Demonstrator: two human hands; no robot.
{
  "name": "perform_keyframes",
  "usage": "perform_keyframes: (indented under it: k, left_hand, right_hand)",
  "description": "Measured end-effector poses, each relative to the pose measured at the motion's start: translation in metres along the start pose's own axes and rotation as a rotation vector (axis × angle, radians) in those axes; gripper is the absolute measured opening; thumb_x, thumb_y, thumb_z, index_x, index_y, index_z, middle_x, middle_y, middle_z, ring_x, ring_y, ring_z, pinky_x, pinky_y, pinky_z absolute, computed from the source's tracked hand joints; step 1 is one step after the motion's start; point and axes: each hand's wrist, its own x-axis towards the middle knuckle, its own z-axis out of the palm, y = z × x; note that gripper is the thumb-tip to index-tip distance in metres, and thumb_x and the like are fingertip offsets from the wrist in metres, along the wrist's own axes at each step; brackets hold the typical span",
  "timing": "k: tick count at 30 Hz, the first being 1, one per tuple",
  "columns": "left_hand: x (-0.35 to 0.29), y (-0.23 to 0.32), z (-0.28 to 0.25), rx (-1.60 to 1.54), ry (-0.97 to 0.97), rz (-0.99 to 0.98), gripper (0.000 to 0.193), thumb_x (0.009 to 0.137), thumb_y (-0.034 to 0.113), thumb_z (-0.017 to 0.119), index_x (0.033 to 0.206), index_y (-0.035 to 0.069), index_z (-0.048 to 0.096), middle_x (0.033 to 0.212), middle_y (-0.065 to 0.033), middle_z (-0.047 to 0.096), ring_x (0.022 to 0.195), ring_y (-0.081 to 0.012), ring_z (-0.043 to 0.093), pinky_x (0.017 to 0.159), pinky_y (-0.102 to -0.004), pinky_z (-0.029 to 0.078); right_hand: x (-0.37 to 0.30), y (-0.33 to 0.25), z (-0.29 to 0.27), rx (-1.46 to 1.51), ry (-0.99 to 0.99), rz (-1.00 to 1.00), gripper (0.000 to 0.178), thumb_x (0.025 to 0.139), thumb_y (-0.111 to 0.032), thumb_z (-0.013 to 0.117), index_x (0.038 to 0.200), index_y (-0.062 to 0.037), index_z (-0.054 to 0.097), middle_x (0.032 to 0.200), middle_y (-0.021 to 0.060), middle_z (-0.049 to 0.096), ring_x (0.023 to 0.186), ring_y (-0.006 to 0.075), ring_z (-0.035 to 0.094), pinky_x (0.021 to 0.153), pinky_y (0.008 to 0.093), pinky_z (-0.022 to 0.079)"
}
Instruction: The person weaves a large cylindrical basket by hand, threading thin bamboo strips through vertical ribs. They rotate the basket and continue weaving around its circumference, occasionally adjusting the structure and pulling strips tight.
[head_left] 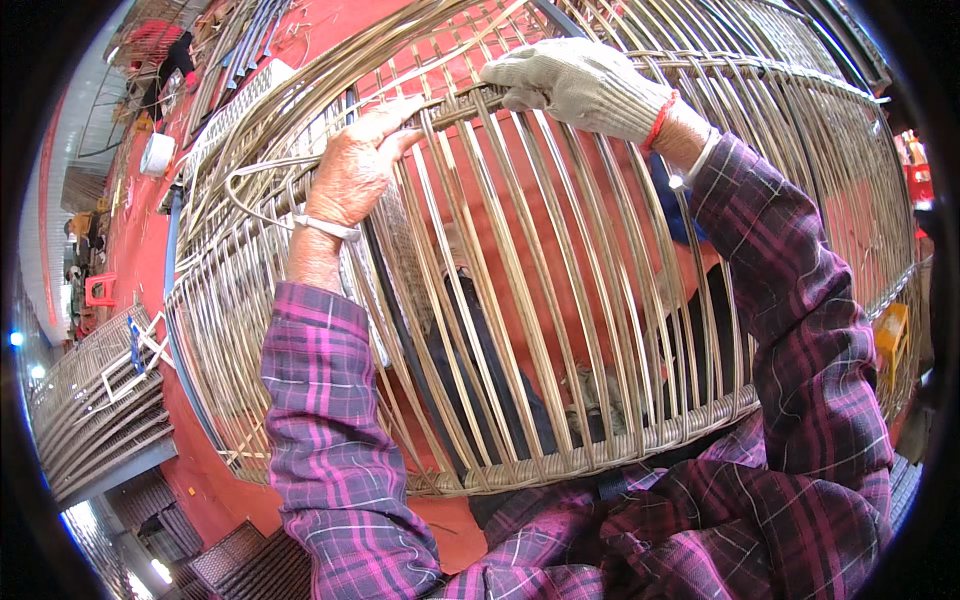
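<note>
A large wicker frame [520, 270] of brown-grey synthetic strands lies across my lap. Its long strands run side by side between a thick wrapped near rail and a woven cross band [462, 104]. My bare left hand [355, 165], with a white band at the wrist, grips the left part of that cross band between thumb and fingers. Farther right, my right hand [585, 88] wears a whitish knit glove and has its fingers bent together over the same band. The glove hides exactly which strands are under its fingertips. Beside my left wrist, a loose strand [240, 180] bends into a loop.
A thick bundle of long loose strands [290, 110] sweeps over the frame's upper left. On the red floor [200, 440] stand other woven pieces [90, 400] and a red stool [100, 290]. A white roll [157, 155] is at upper left; a yellow object [890, 335] is at right.
</note>
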Motion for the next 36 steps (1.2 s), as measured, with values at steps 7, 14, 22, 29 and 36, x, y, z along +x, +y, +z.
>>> perform_keyframes:
  k: [7,14,22,29,36]
  left_hand:
    - [-0.002,-0.013,0.008,0.154,0.113,0.169,0.029,0.089,0.004,0.065,0.117,0.006,0.069,0.109,-0.0146,0.071,0.1,-0.0283,0.07,0.088,-0.0347,0.054]
    - [0.012,-0.025,0.006,0.063,0.038,-0.004,0.022,0.095,0.008,0.061,0.113,0.005,0.072,0.111,-0.0107,0.073,0.107,-0.0203,0.067,0.094,-0.0314,0.05]
    - [0.004,-0.027,0.004,0.044,0.03,0.064,0.025,0.095,0.008,0.061,0.118,0.005,0.07,0.115,-0.0121,0.07,0.109,-0.0233,0.066,0.097,-0.0331,0.049]
    - [-0.013,-0.022,-0.012,0.158,0.059,0.002,0.025,0.092,0.009,0.063,0.115,0.006,0.071,0.115,-0.0142,0.07,0.109,-0.0283,0.066,0.096,-0.0356,0.05]
    - [-0.013,-0.031,-0.004,0.209,0.169,0.031,0.019,0.091,0.008,0.064,0.108,0.004,0.072,0.102,-0.0152,0.072,0.094,-0.0298,0.071,0.084,-0.0346,0.054]
  right_hand:
    - [-0.001,-0.002,0.007,0.006,-0.032,0.086,0.016,0.095,-0.024,0.056,0.092,-0.0118,0.067,0.074,0.0064,0.063,0.069,0.0254,0.063,0.064,0.0388,0.048]
    - [0.049,-0.006,-0.042,0.283,-0.421,0.246,0.031,0.09,-0.017,0.064,0.118,-0.0036,0.067,0.107,0.0149,0.069,0.098,0.0243,0.066,0.088,0.0367,0.052]
    - [0.013,-0.012,-0.007,0.172,-0.195,0.297,0.037,0.097,-0.044,0.056,0.115,-0.0154,0.07,0.096,0.0043,0.074,0.089,0.022,0.069,0.084,0.0395,0.054]
    - [0.035,-0.037,0.003,0.156,-0.229,0.26,0.031,0.096,-0.036,0.061,0.116,-0.0149,0.072,0.096,0.009,0.074,0.084,0.023,0.071,0.079,0.035,0.055]
    - [0.041,-0.051,0.008,-0.007,-0.132,0.141,0.015,0.085,-0.015,0.06,0.085,-0.0071,0.073,0.078,0.0185,0.07,0.075,0.0361,0.071,0.066,0.046,0.055]
